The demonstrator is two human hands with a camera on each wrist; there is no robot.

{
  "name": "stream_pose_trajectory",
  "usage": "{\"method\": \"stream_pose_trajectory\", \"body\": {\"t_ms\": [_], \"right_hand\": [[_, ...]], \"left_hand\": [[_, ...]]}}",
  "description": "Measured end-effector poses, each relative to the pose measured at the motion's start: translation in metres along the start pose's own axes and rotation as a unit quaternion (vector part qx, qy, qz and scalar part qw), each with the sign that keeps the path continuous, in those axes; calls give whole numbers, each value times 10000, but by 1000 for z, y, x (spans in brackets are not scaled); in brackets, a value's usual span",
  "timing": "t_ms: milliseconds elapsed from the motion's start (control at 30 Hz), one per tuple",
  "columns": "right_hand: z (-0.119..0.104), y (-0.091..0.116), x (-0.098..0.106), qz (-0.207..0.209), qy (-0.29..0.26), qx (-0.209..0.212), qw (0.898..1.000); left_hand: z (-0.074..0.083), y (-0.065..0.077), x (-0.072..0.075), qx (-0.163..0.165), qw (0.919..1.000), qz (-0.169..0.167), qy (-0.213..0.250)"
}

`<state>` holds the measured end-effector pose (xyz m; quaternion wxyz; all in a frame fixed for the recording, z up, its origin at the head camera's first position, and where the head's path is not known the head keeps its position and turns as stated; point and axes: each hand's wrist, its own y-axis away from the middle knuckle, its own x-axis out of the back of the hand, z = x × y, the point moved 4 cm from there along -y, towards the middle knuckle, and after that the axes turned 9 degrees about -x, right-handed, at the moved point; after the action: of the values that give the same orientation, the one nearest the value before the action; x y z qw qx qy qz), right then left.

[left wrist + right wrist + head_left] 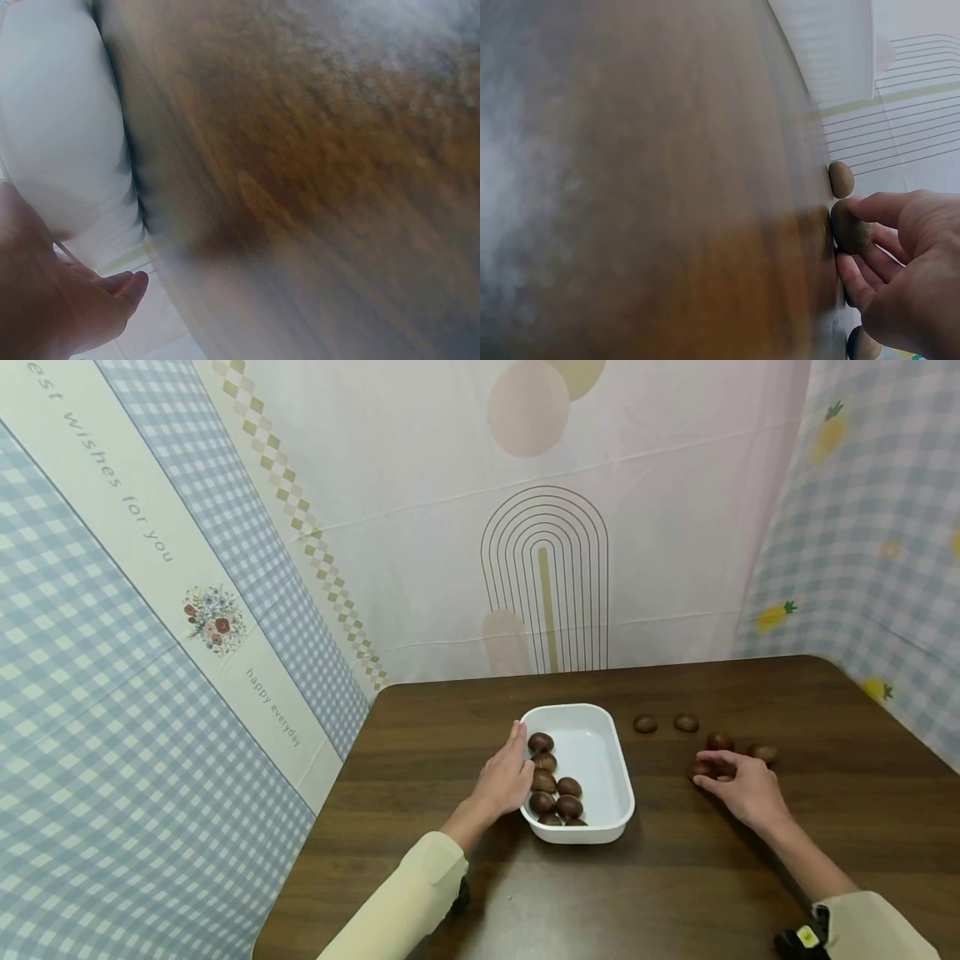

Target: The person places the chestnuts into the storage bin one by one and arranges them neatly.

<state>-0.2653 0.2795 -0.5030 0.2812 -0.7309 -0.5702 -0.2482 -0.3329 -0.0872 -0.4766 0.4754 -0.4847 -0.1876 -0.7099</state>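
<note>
1. Left cloth (161,710): blue check with a pale band. On the band I read "est wishes for you", first letter out of frame, and, lower down, "happy everyday".
2. Surface (420,735): dark wood grain; no writing found on it.
3. Tray (579,836): white, its long axis running away from me, roughly midway between my forearms. Chestnuts lie along its left side and near end; the right side of its floor shows bare. No brand or label that I can read.
4. My left hand (501,782): fingers extended, resting along the tray's left rim.
5. My right hand (746,789): thumb and fingertips pinch one chestnut.
6. Held chestnut (700,769): to the right of the tray, well apart from it, with bare surface between. I judge this sideways gap the governing relation. Its long axis is hidden by my fingers.
7. Four loose chestnuts (686,722): beyond and beside my right hand, the nearer hand to all of them. Unmarked as far as I can see.
</note>
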Motion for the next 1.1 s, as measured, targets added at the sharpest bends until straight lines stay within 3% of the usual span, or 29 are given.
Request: {"method": "stream_pose_trajectory", "body": {"t_ms": [300,733,1100], "right_hand": [[-1,3,0,-60,-20,27,10000],[-11,9,3,-491,-112,10,9987],[-27,7,3,-537,-204,258,9980]], "left_hand": [[-1,0,-1,-20,10000,54,-26],[-1,0,0,-6,10000,25,13],[-1,0,-1,54,10000,-7,53]]}}
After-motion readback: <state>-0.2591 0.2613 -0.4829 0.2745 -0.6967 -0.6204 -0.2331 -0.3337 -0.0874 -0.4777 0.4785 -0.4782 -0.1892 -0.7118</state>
